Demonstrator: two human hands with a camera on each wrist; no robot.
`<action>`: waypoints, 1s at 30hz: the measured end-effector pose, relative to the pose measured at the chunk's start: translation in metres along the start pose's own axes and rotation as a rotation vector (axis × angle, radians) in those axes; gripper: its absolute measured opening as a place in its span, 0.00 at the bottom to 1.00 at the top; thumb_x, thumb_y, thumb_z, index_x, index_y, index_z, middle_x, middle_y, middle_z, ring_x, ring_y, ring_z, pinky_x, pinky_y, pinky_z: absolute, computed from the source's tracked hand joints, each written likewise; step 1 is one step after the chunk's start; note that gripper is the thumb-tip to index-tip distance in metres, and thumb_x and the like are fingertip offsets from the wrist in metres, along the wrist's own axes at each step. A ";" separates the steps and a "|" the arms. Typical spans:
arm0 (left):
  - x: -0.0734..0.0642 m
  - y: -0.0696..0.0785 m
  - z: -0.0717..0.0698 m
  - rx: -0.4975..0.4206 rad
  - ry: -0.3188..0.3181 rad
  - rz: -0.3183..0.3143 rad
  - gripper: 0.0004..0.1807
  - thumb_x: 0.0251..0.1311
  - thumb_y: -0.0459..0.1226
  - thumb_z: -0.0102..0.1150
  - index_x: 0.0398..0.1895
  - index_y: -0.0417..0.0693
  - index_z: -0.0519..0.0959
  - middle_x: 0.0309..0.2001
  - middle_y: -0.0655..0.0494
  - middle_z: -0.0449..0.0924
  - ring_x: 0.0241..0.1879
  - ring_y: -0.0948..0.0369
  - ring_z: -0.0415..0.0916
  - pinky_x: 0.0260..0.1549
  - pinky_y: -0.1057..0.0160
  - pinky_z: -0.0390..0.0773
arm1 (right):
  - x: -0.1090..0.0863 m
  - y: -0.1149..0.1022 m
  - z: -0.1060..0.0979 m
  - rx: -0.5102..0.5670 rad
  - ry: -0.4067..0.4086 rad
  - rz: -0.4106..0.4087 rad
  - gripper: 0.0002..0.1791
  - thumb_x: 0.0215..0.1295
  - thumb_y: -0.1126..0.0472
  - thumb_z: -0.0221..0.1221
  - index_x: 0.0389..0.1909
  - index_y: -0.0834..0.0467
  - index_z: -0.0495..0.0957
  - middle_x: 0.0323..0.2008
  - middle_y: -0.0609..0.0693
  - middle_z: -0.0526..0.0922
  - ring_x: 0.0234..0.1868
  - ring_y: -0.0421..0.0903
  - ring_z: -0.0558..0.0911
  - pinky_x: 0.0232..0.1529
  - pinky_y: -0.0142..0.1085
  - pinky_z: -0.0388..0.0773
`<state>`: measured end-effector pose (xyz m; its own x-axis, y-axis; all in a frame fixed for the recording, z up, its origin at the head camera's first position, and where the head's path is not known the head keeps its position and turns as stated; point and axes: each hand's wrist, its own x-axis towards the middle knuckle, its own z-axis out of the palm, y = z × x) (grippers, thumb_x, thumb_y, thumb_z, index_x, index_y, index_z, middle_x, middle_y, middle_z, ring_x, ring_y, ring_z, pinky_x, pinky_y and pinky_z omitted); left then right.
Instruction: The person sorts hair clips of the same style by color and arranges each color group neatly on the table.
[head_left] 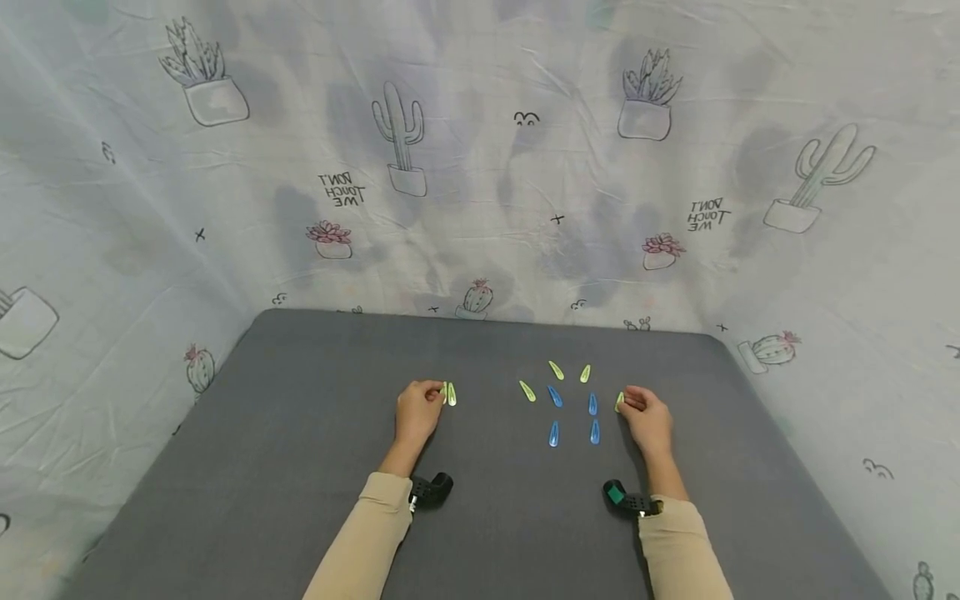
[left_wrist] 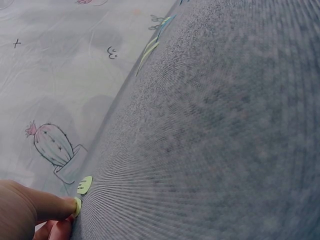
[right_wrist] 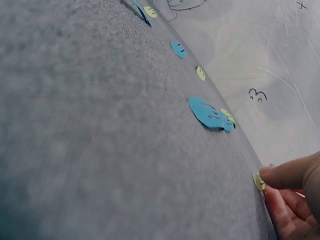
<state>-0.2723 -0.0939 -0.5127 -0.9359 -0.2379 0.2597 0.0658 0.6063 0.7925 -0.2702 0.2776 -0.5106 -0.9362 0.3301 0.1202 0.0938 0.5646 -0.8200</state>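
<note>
My left hand (head_left: 418, 412) pinches a yellow-green snap hair clip (left_wrist: 77, 207) between thumb and fingers at the table surface. Right beside it lies a second yellow-green clip (head_left: 452, 394). Over on the right, my right hand (head_left: 648, 418) pinches another yellow-green hair clip (right_wrist: 258, 181) by its edge. Between the hands lie more yellow-green clips, one (head_left: 528, 391) on the left and two farther back. Several blue hair clips are grouped there too, among them a front left one (head_left: 553, 433) and a front right one (head_left: 595, 432).
A grey cloth-covered table (head_left: 300, 467) spreads under both arms. Behind it and at the sides hangs a pale curtain (head_left: 480, 150) printed with cacti. Each wrist wears a black camera mount, the left one (head_left: 432, 490) and the right one (head_left: 628, 500).
</note>
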 end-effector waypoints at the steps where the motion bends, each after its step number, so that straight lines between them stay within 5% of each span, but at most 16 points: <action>1: 0.000 0.000 0.000 0.001 0.001 -0.002 0.07 0.54 0.30 0.62 0.36 0.39 0.85 0.28 0.49 0.78 0.29 0.56 0.74 0.32 0.56 0.74 | 0.001 -0.001 0.001 -0.017 0.001 0.005 0.21 0.61 0.65 0.59 0.56 0.66 0.74 0.51 0.64 0.80 0.51 0.57 0.79 0.42 0.29 0.75; 6: -0.001 0.000 -0.001 0.003 -0.003 -0.005 0.07 0.54 0.30 0.62 0.36 0.39 0.85 0.28 0.49 0.78 0.29 0.56 0.74 0.32 0.57 0.73 | 0.005 -0.006 0.001 -0.083 -0.012 0.038 0.20 0.61 0.66 0.59 0.54 0.66 0.75 0.48 0.64 0.80 0.49 0.57 0.79 0.50 0.46 0.74; 16: -0.002 0.000 0.000 -0.003 -0.007 -0.005 0.07 0.53 0.30 0.63 0.36 0.39 0.85 0.28 0.49 0.78 0.29 0.56 0.74 0.31 0.57 0.74 | 0.010 -0.021 -0.006 -0.222 -0.095 0.075 0.20 0.55 0.69 0.61 0.49 0.71 0.76 0.42 0.65 0.81 0.44 0.60 0.77 0.45 0.50 0.72; 22: -0.004 -0.003 0.002 0.015 -0.018 -0.008 0.07 0.54 0.30 0.63 0.37 0.39 0.85 0.29 0.49 0.79 0.30 0.56 0.75 0.32 0.58 0.75 | 0.008 -0.017 -0.006 -0.087 -0.127 0.159 0.19 0.57 0.71 0.60 0.51 0.70 0.77 0.43 0.65 0.81 0.42 0.57 0.79 0.40 0.44 0.75; 30: 0.000 -0.004 0.002 0.023 0.001 0.007 0.08 0.53 0.30 0.63 0.37 0.39 0.85 0.29 0.49 0.79 0.30 0.56 0.76 0.33 0.56 0.75 | 0.010 -0.014 -0.005 0.165 -0.124 0.186 0.21 0.58 0.73 0.57 0.54 0.72 0.74 0.37 0.57 0.82 0.31 0.35 0.76 0.30 0.24 0.73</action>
<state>-0.2730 -0.0946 -0.5166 -0.9350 -0.2345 0.2659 0.0645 0.6251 0.7779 -0.2792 0.2768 -0.4946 -0.9434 0.3155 -0.1024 0.2212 0.3683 -0.9030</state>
